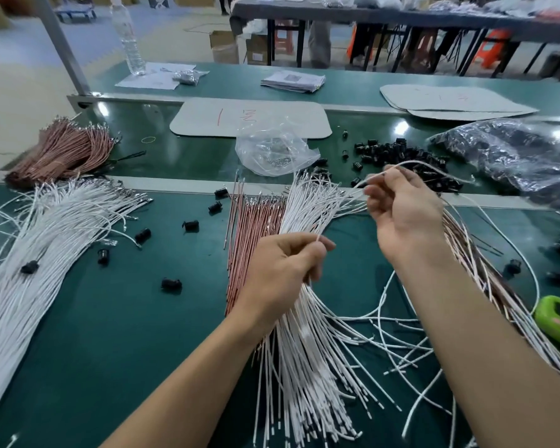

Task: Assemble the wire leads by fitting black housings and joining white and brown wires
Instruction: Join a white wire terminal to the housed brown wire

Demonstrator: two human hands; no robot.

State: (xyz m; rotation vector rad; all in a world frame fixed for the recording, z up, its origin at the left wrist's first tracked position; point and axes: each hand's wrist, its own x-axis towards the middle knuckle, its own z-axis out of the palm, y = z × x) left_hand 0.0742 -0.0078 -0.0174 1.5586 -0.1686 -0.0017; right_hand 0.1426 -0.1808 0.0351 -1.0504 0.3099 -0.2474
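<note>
Left grip [285, 266] is curled, thumb and fingers pinching a strand off the top of the centre white bundle [304, 350]. Right grip [404, 208] is raised, fingertips pinched on one white wire [416, 161] that loops above it; the dark tip at the pinch is blurred, can't tell what it is.

Tabletop [110, 334] count:
- 2 white bundles: centre, plus left white bundle [29, 253].
- 3 brown lots: back-left brown bundle [62, 153], centre brown row [253, 227] touching the white fan, and mixed brown-and-white wires [466, 253] under the right forearm.
- 7 loose black housings [171, 283] left of centre.
- 1 housing pile [401, 153] at back right, next to 1 dark bag [514, 156].
- 1 clear bag [272, 150].
</note>
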